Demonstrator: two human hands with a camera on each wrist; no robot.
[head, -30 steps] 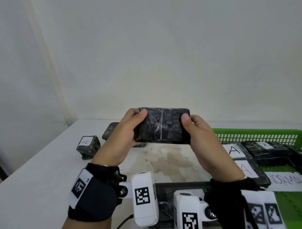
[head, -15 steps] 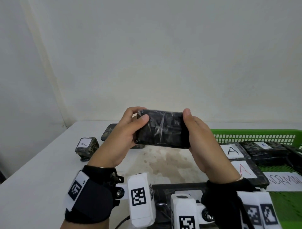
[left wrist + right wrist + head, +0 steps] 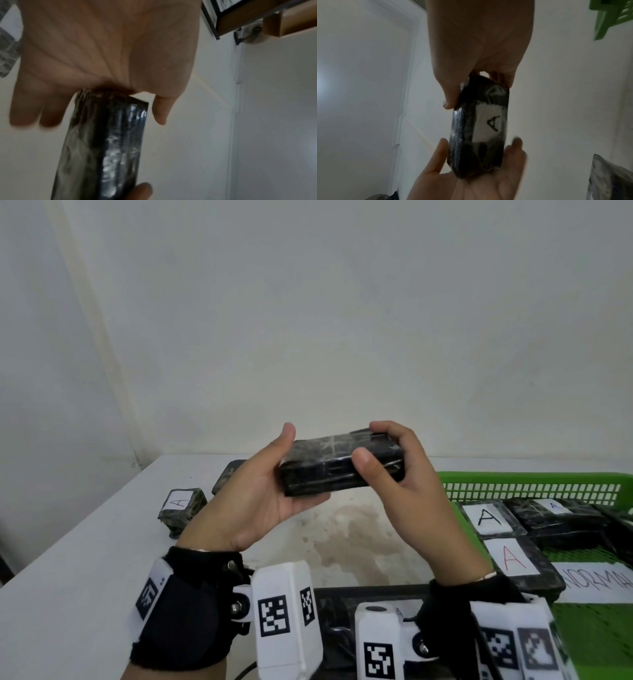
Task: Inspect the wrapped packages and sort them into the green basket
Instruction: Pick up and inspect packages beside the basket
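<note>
A black wrapped package [image 3: 322, 470] hangs above the table, its long narrow side toward me. My right hand [image 3: 375, 445] pinches its right end, thumb on the near side and fingers over the top. My left hand [image 3: 301, 467] cups the left end against the palm with thumb and fingers straight. In the left wrist view the package [image 3: 106, 148] butts into the palm. The right wrist view shows a white label with a black "A" on the package [image 3: 479, 128]. The green basket [image 3: 531, 484] sits at the right and holds several labelled packages.
A small package marked "A" [image 3: 181, 505] lies on the white table at the left, with a flat dark package [image 3: 227, 474] behind it. In the basket a paper reads "NORMAL" [image 3: 596, 580]. Another dark object [image 3: 342, 594] lies near the table's front edge. The tabletop [image 3: 342, 525] is stained.
The package has been turned from broad face toward me to lying flat, narrow side toward me. My left hand loosened from a grip to a cupping palm.
</note>
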